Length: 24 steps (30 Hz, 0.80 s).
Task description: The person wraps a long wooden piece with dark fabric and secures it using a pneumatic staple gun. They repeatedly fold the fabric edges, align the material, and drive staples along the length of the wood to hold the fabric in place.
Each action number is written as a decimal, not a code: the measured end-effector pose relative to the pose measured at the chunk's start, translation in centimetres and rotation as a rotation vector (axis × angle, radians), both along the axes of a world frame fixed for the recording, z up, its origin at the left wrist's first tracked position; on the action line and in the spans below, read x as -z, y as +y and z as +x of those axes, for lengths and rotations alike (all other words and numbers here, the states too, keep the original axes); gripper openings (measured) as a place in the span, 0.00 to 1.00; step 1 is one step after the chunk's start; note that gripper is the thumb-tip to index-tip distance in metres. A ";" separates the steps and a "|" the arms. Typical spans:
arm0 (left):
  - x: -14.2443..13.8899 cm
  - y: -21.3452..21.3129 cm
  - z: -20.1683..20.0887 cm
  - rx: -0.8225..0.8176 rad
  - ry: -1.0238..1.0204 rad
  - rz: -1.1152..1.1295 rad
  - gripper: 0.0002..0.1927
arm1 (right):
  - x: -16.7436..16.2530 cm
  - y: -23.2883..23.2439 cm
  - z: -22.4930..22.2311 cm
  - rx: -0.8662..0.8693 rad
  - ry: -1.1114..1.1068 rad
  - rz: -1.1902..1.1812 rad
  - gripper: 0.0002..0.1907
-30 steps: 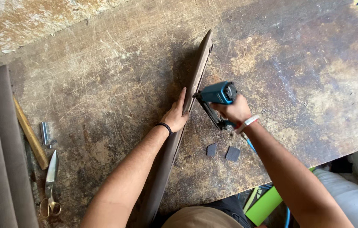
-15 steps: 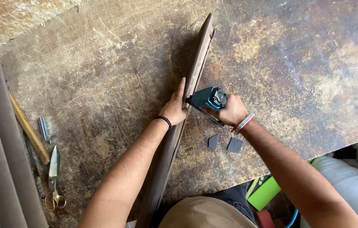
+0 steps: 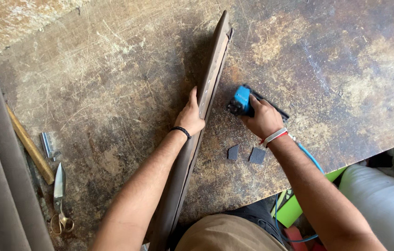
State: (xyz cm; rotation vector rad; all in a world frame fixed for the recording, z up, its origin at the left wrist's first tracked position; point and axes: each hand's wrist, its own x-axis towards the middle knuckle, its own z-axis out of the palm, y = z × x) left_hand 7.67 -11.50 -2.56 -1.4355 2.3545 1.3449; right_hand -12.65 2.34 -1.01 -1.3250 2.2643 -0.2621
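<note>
A long, narrow brown upholstered panel (image 3: 214, 69) stands on its edge on the worn workbench (image 3: 113, 93), running from the top middle down to my body. My left hand (image 3: 191, 116) grips its upper edge about halfway along, holding it upright. My right hand (image 3: 263, 118) is closed on a blue pneumatic staple gun (image 3: 241, 101) lying low on the bench just right of the panel, its blue air hose (image 3: 309, 160) trailing off the table edge. Two small dark fabric scraps (image 3: 256, 155) lie near my right wrist.
Scissors (image 3: 59, 197), a strip of staples (image 3: 46, 144) and a wooden stick (image 3: 29, 146) lie at the left beside brown padded strips (image 3: 1, 176). A green object (image 3: 294, 207) and a white padded roll (image 3: 378, 204) sit below the bench edge at right.
My right hand has drawn the staple gun away from the panel's side and lowered it to the bench. My left hand keeps its grip on the panel.
</note>
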 end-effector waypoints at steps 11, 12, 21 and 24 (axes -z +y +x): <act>3.7 -3.8 -4.3 0.029 0.333 -0.079 0.47 | 5.5 -3.2 10.6 0.823 -1.341 -0.101 0.27; 4.4 -3.0 -2.8 0.039 0.508 -0.061 0.44 | 6.3 -3.9 10.9 0.863 -1.348 -0.201 0.27; 3.8 7.9 9.1 -0.102 0.706 0.448 0.50 | 11.0 -5.5 12.5 0.874 -1.042 -0.887 0.18; 4.4 6.8 7.2 -0.042 0.671 0.281 0.48 | 11.8 -5.1 12.7 0.815 -1.041 -0.975 0.18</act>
